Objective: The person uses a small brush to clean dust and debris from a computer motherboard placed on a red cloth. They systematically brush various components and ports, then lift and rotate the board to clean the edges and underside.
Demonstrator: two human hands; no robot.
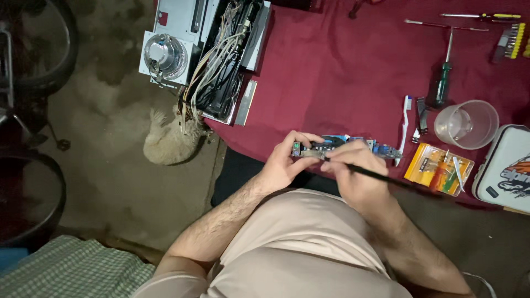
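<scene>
While the person is sitting close to the edge of the surface, which is wearing a dark red cloth, both hands are working right at that near edge. The left hand is curling shut around one end of a small blue circuit board, gripping it, it seems, so the board is staying still and a bit tilted up toward the eyes. The right hand is pinching shut on a thin black brush, holding it like a pencil, with the tip touching the board and the long handle sticking out to the right. Just beside the board a white toothbrush is lying, and next to that a yellow box of small tools and a clear plastic cup are sitting within easy reach. A white case is hanging close to the right edge. Farther back a green-handled screwdriver is lying, and more tools are resting at the far right. The middle of the red cloth is giving room for moving. Far off on the left, an open computer case full of wires is sitting at the corner, with a round fan beside it. Down on the floor a fluffy pale animal is lying.
</scene>
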